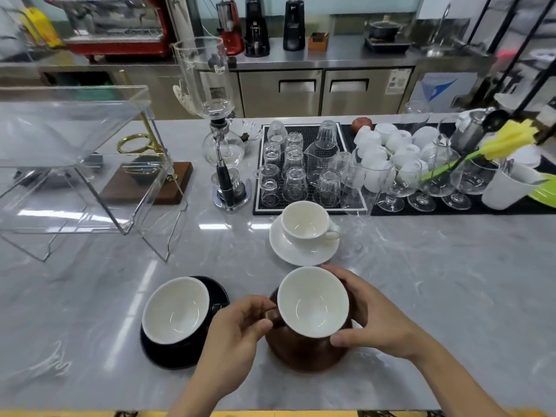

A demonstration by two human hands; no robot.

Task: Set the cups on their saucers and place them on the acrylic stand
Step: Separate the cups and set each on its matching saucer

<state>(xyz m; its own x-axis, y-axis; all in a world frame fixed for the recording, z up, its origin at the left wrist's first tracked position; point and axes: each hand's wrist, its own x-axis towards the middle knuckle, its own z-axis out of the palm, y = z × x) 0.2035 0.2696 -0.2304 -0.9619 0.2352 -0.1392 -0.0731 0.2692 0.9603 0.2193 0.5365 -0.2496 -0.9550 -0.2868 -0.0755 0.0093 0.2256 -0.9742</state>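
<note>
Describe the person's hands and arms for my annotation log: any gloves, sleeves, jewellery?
Both the left hand and the right hand are bare, without gloves. No rings, watch or bracelet show on the visible fingers and wrists. The forearms are uncovered down to the bottom edge of the picture; no sleeve is in view.

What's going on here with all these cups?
A person is pairing cups with saucers on a marble counter. Both hands are on the brown cup: the left hand pinches its handle and the right hand cradles its far side, with brown below it, probably its saucer. The black cup sits tilted on its black saucer, and the white cup sits on its white saucer. The acrylic stand to the left holds no cups yet.
</note>
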